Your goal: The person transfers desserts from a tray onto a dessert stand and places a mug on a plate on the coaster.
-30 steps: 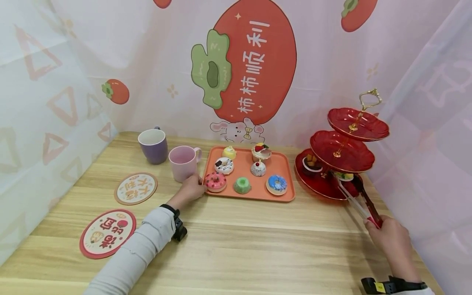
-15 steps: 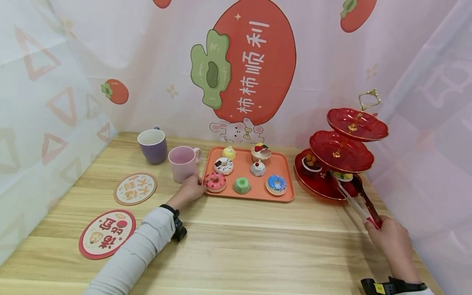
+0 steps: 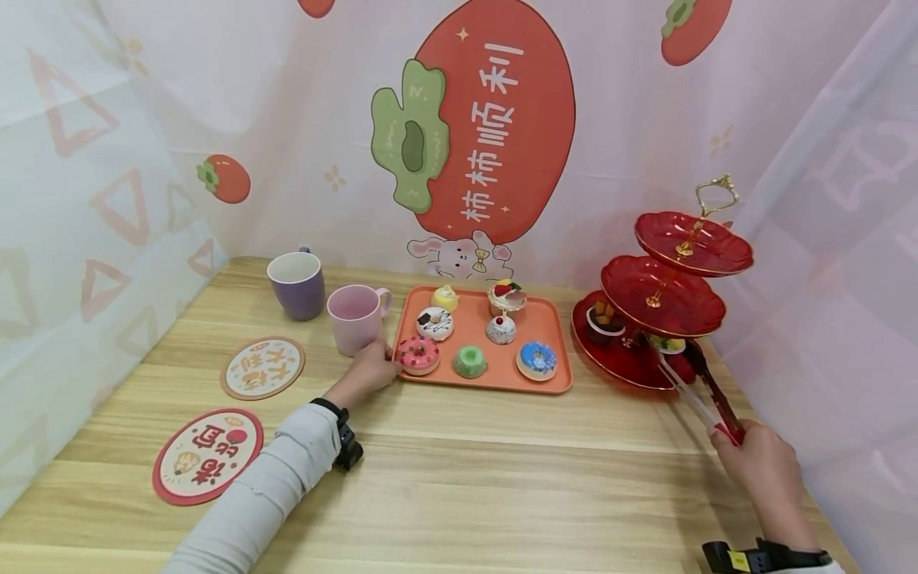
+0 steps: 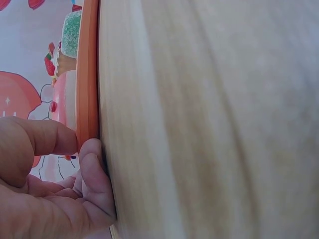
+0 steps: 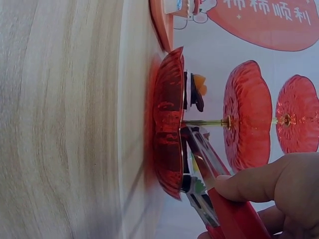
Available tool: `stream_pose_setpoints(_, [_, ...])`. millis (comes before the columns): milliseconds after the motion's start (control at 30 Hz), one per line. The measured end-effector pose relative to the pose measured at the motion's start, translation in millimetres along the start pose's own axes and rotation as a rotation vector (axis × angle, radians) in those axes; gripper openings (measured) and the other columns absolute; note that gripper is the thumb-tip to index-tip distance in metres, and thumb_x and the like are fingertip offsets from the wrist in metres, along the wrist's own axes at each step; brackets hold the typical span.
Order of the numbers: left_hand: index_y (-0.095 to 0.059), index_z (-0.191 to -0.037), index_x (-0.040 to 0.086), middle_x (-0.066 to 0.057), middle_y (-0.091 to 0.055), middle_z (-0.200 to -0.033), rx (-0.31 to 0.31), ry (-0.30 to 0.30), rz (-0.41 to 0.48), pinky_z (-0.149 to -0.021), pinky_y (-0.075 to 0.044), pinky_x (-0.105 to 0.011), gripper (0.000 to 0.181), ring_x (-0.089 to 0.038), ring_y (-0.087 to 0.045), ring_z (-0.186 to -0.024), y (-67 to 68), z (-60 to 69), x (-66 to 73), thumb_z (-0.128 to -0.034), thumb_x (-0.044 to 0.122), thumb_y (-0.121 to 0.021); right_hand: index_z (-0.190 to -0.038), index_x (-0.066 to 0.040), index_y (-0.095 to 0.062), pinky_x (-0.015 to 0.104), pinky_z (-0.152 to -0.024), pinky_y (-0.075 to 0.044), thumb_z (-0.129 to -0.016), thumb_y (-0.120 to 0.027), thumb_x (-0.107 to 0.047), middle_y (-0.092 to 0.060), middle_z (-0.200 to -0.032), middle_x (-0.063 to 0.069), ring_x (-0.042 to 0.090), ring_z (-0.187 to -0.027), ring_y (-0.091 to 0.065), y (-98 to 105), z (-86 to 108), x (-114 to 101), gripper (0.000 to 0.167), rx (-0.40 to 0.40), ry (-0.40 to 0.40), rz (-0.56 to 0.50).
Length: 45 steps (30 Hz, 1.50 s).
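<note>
My left hand pinches the near left corner of an orange tray between thumb and fingers; the left wrist view shows the thumb by the rim. The tray bears several toy sweets, among them a pink doughnut, a blue doughnut and a green jelly-like cake. At the right, my right hand grips red-handled tongs. Their tips stand about a small white, yellow and green pastry on the bottom plate of a red three-tier stand. The middle plate partly hides that pastry.
A dark chocolate cup cake sits at the bottom plate's left. Left of the tray stand a pink mug and a purple mug. Two round coasters lie nearer, one orange-rimmed, one red-rimmed. A printed cloth hangs behind.
</note>
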State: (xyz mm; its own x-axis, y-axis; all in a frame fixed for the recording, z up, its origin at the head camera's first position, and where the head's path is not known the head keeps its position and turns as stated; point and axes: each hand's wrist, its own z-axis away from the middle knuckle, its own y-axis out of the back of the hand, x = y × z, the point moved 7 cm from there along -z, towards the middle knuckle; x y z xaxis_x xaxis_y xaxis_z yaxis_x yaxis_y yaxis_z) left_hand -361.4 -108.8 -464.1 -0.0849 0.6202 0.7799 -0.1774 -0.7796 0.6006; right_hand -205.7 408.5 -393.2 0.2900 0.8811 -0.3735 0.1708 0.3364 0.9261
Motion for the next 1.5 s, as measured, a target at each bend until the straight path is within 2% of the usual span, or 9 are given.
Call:
stream_pose_setpoints(233, [-0.046,-0.093,0.001,-0.010,-0.054,-0.077,-0.007,0.005,-0.013,-0.057,-0.041,-0.027,0.016,-0.020,-0.052,-0.065,-0.3,0.4,0.9,-0.0842,0.005,-0.060,-0.077,0.001,-0.055,0.034,-0.046,-0.032,-0.090,-0.054,-0.028,-0.047,-0.060,0.006,0.024,-0.054,-0.042,1.8,4.1,3.4,0.032,-0.018,-0.020,0.004])
stream_pose_setpoints(667, [-0.047,-0.090,0.000,-0.010,-0.055,-0.074,-0.007,0.002,-0.018,-0.058,-0.041,-0.028,0.015,-0.020,-0.053,-0.065,0.8,2.5,2.0,-0.0843,0.004,-0.060,-0.086,0.007,-0.056,0.033,-0.045,-0.032,-0.092,-0.051,-0.025,-0.043,-0.055,0.004,0.021,-0.050,-0.040,-1.1,18.6,3.8,0.033,-0.042,0.026,-0.016])
stream_pose_setpoints(800, [-0.048,-0.091,0.000,-0.010,-0.055,-0.075,-0.008,0.002,-0.017,-0.058,-0.041,-0.028,0.014,-0.020,-0.052,-0.065,1.0,2.3,2.8,-0.0846,0.005,-0.059,-0.080,0.003,-0.053,0.033,-0.044,-0.030,-0.092,-0.050,-0.026,-0.040,-0.054,0.004,0.020,-0.049,-0.038,-2.8,24.2,3.4,0.032,-0.050,0.029,-0.015])
stream_pose_setpoints(1133, [-0.049,-0.090,0.000,-0.010,-0.055,-0.074,-0.002,-0.009,-0.025,-0.058,-0.041,-0.028,0.014,-0.020,-0.052,-0.065,1.4,1.9,4.1,-0.0841,0.005,-0.060,-0.077,0.000,-0.054,0.035,-0.045,-0.031,-0.090,-0.056,-0.025,-0.044,-0.056,0.004,0.024,-0.052,-0.042,-0.6,34.9,-1.3,0.028,0.057,0.053,0.010])
stream_pose_setpoints(1200, [-0.049,-0.090,0.000,-0.010,-0.055,-0.074,-0.003,-0.010,-0.024,-0.057,-0.041,-0.028,0.014,-0.020,-0.052,-0.065,1.1,2.0,4.0,-0.0840,0.004,-0.060,-0.077,0.002,-0.055,0.036,-0.046,-0.031,-0.089,-0.057,-0.024,-0.045,-0.056,0.004,0.024,-0.053,-0.043,-0.4,36.6,-2.4,0.029,0.070,0.062,0.016])
stream_pose_setpoints(1400, [-0.048,-0.090,0.000,-0.010,-0.054,-0.074,-0.005,-0.013,-0.011,-0.057,-0.041,-0.028,0.014,-0.020,-0.052,-0.065,1.0,1.9,3.6,-0.0841,0.004,-0.060,-0.096,0.015,-0.056,0.039,-0.048,-0.034,-0.087,-0.062,-0.021,-0.050,-0.058,0.005,0.026,-0.054,-0.045,1.5,42.6,-8.0,0.038,0.136,0.108,0.011])
stream_pose_setpoints(1500, [-0.048,-0.090,0.000,-0.010,-0.054,-0.074,-0.003,-0.013,-0.014,-0.058,-0.041,-0.028,0.014,-0.020,-0.052,-0.065,1.6,1.5,3.5,-0.0844,0.004,-0.060,-0.095,0.014,-0.056,0.036,-0.046,-0.032,-0.087,-0.062,-0.021,-0.047,-0.057,0.003,0.023,-0.052,-0.041,1.7,46.9,-12.6,0.036,0.152,0.129,0.003])
